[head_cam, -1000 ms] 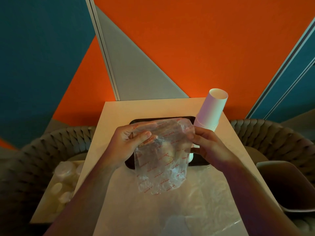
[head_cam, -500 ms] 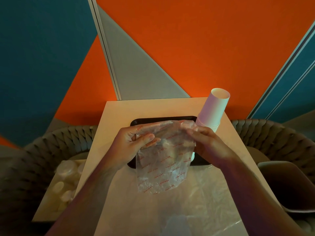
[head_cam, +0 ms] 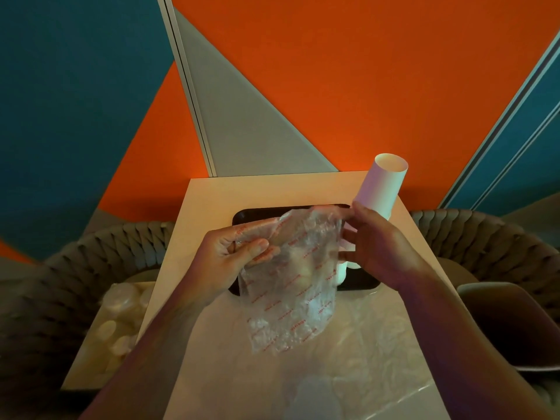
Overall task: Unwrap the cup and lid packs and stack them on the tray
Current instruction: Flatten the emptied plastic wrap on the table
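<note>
A clear plastic wrapper [head_cam: 291, 283] with red print hangs above the table between both hands. My left hand [head_cam: 230, 256] grips its top left edge between thumb and fingers. My right hand [head_cam: 381, 250] pinches the top right edge with thumb and forefinger. Something pale shows dimly through the film; I cannot tell what it is. Behind the wrapper lies the dark tray [head_cam: 251, 215]. A stack of white paper cups [head_cam: 380, 187] stands on the tray's right side, leaning right, partly hidden by my right hand.
The light table [head_cam: 218, 201] carries a sheet of clear plastic [head_cam: 363, 353] at its near end. Packs of lids in film [head_cam: 121, 316] lie on a low surface at left. Woven chairs [head_cam: 485, 237] flank the table. A pale bin [head_cam: 509, 322] stands at right.
Both hands have drawn the wrapper's top edge upward and apart. My right hand has shifted from the wrapper's side to its top right corner.
</note>
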### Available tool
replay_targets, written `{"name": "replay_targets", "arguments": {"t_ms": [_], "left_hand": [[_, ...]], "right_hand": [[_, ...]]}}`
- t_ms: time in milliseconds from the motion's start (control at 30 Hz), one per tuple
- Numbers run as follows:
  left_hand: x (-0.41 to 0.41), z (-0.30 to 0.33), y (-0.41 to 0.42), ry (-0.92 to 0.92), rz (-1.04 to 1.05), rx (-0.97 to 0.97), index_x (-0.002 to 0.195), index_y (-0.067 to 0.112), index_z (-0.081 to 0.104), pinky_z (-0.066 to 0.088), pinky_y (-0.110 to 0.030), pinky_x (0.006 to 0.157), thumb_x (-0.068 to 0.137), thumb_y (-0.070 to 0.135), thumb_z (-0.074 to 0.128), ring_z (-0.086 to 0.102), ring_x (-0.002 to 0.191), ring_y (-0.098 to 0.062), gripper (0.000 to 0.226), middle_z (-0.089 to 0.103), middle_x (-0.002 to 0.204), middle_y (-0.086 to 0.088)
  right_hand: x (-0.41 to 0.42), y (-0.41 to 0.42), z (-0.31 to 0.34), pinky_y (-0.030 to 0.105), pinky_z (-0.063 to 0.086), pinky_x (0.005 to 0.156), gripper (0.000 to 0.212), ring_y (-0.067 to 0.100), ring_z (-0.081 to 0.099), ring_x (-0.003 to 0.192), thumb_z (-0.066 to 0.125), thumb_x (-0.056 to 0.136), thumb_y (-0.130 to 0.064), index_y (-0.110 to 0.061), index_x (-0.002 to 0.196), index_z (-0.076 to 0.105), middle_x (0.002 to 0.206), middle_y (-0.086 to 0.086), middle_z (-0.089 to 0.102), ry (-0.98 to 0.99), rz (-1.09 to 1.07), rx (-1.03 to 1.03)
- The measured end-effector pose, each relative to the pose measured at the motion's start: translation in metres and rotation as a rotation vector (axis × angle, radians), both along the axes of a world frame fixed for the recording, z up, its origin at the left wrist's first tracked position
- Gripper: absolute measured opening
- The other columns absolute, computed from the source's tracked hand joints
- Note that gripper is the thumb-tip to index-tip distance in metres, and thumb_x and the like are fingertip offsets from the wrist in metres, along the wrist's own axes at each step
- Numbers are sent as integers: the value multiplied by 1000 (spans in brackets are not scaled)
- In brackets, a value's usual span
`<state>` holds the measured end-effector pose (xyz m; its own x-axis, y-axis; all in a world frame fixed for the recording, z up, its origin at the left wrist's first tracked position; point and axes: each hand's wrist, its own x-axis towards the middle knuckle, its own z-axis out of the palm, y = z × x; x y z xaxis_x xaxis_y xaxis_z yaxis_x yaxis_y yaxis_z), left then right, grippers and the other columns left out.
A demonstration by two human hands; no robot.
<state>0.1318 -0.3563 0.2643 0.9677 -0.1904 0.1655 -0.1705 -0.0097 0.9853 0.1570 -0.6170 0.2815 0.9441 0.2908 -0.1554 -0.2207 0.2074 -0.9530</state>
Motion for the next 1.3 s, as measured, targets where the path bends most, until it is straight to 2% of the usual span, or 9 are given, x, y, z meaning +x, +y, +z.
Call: {"name": "replay_targets", "arguments": {"t_ms": [167,367,500,633,800,933,1033,1200,1300], "left_hand": [[-2,0,5,-97,17,126,124,16,68,60,-35,89,91,11,62,72,106,-19,34,70,125,8],[-5,4,10,-200,54,196,123,19,69,59,-28,87,92,14,62,72,105,-15,32,71,121,13],[-8,6,10,-225,60,232,121,24,70,59,-29,87,91,18,62,69,110,-10,31,71,119,17],[-8,8,9,-256,51,280,121,24,70,60,-33,88,91,23,62,66,114,-8,32,71,120,16],[-10,8,6,-259,33,320,122,26,70,59,-33,90,91,24,62,65,115,-7,32,70,121,18],[-9,1,8,-198,50,233,127,17,68,58,-46,93,92,23,63,67,115,-16,36,69,126,9],[-11,-1,7,-143,57,154,127,14,68,59,-43,91,90,21,63,68,114,-18,38,70,126,6],[-10,-4,5,-77,74,66,123,20,69,58,-46,91,88,21,66,70,110,-24,35,72,122,-1],[-9,-1,2,-37,67,-27,117,21,70,60,-39,87,89,10,65,72,104,-27,31,74,118,-3]], "right_hand": [[0,5,4,45,49,85,29,21,63,102,62,95,-43,-21,81,74,91,-2,71,98,-145,-115],[-10,7,-1,42,49,87,27,21,62,115,70,90,-45,-20,91,78,107,-2,73,-24,-290,-291],[-18,12,0,42,49,89,17,10,60,114,64,94,-39,-33,89,79,102,-19,73,-81,-256,-309],[-18,15,4,47,47,100,23,13,59,123,57,99,-42,-34,108,77,117,-15,71,-88,-174,-312],[-14,25,11,52,34,115,28,10,55,127,59,97,-42,-33,117,75,122,-15,71,35,-38,-223],[-13,29,12,52,35,115,32,16,60,124,63,91,-40,-27,117,76,115,-9,74,62,-61,-115],[-13,30,10,52,38,116,41,18,63,123,66,86,-36,-20,122,74,119,-4,74,59,-87,-19],[-14,36,5,41,48,105,24,13,72,95,70,83,-28,-12,97,80,96,1,77,-12,-284,137],[-12,36,-8,40,49,97,21,16,69,98,64,94,-25,-11,101,78,96,1,74,-63,-357,199]]}}
